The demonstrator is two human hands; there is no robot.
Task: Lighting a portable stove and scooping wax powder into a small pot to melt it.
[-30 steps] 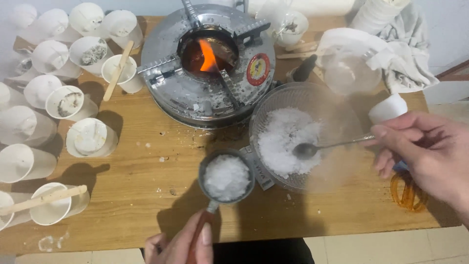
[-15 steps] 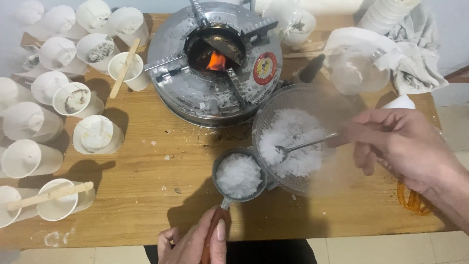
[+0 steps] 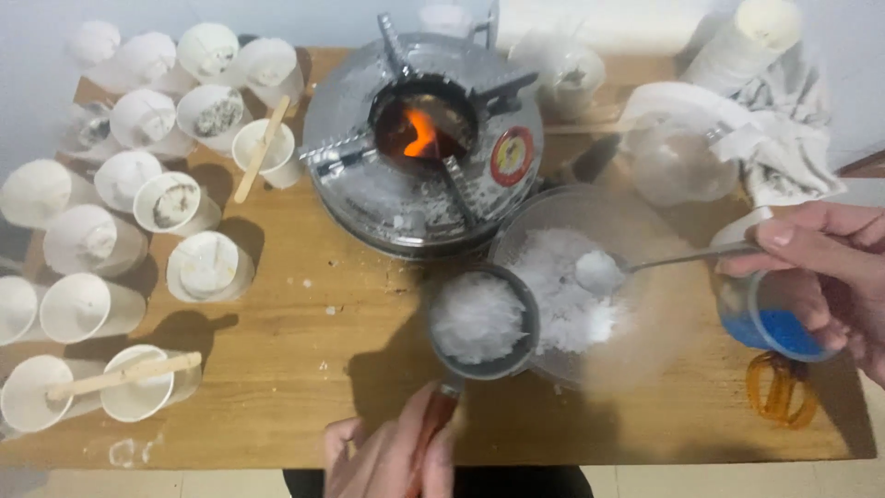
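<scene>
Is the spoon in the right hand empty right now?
No, the spoon held by the right hand carries a heap of white flakes above the clear bowl.

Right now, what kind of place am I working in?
Probably a home candle-making setup on a wooden table: a lit stove, a bowl of white flakes being spooned into a small pot, and rows of paper cups, some with sticks.

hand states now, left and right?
Left hand: closed on the wooden handle of the small metal pot of white flakes.
Right hand: closed on the metal spoon, loaded with flakes.
</scene>
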